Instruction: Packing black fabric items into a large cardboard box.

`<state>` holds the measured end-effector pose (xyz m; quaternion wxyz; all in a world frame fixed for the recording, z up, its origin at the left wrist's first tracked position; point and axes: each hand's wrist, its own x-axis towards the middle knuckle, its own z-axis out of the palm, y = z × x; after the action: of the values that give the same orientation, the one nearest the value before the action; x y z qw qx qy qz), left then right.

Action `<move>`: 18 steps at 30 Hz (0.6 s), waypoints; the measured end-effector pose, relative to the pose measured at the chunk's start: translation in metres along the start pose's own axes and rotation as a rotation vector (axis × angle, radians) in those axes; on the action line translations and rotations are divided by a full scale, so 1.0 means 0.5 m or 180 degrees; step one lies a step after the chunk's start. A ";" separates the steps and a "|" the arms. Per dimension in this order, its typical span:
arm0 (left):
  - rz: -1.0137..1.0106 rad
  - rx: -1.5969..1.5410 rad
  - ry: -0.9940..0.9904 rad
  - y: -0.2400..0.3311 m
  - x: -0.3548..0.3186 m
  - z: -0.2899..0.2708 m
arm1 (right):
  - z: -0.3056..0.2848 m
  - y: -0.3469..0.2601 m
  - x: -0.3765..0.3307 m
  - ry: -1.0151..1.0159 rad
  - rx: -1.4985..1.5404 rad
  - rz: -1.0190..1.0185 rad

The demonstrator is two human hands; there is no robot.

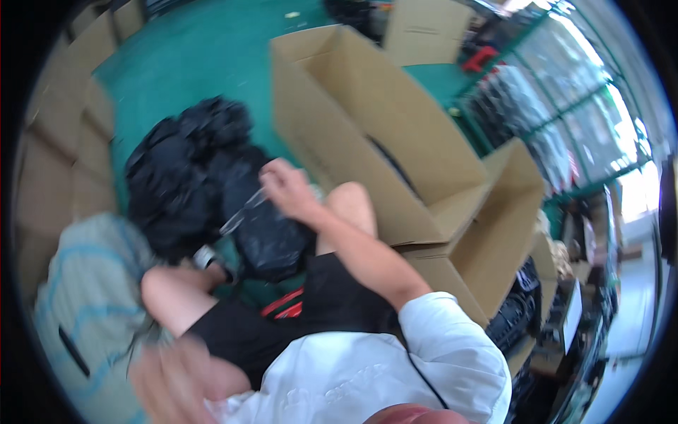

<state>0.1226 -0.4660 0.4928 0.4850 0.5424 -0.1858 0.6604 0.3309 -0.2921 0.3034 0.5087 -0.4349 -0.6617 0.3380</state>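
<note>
My right hand [286, 185] is closed, its fingers bent together over the black plastic bags [173, 166]. From its fingertips a thin, pale, shiny strip [244, 212] runs down to the left across the nearer black bag [272, 244]; its exact kind is unclear. My left hand [173, 385] is raised near the lower left edge beside my left knee. Motion smears its fingers, so neither their pose nor anything in them can be made out.
A large open cardboard box [318, 116] stands right of the bags, with another open box [501, 233] against it. At left lies a pale sack [99, 283] with blue stripes and a slim black object [74, 351] on it. Behind stands a green rack [558, 113].
</note>
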 end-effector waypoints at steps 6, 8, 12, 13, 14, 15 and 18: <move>-0.1550 0.4105 0.2459 -0.027 -0.107 -0.114 | -0.013 -0.110 -0.026 0.0187 0.0790 0.0127; -0.1789 0.4158 0.2511 -0.039 -0.133 -0.138 | -0.011 -0.152 -0.035 0.0241 0.0777 0.0052; -0.1923 0.4225 0.2194 -0.037 -0.151 -0.140 | -0.009 -0.203 -0.052 0.0221 0.0486 -0.0231; -0.2029 0.4318 0.2151 -0.035 -0.142 -0.129 | -0.014 -0.208 -0.055 0.0172 0.0519 -0.0301; -0.2134 0.4407 0.2103 -0.030 -0.135 -0.121 | -0.017 -0.218 -0.058 0.0159 0.0522 -0.0297; -0.2134 0.4410 0.2113 -0.026 -0.135 -0.119 | -0.020 -0.233 -0.061 0.0189 0.0585 -0.0322; -0.1804 0.4648 0.1741 -0.015 -0.132 -0.106 | -0.037 -0.274 -0.070 0.0163 0.0587 -0.0489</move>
<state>0.0968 -0.4506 0.4135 0.1870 0.5673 0.5579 0.5763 0.3207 -0.3778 0.4167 0.5876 -0.3428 -0.6460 0.3462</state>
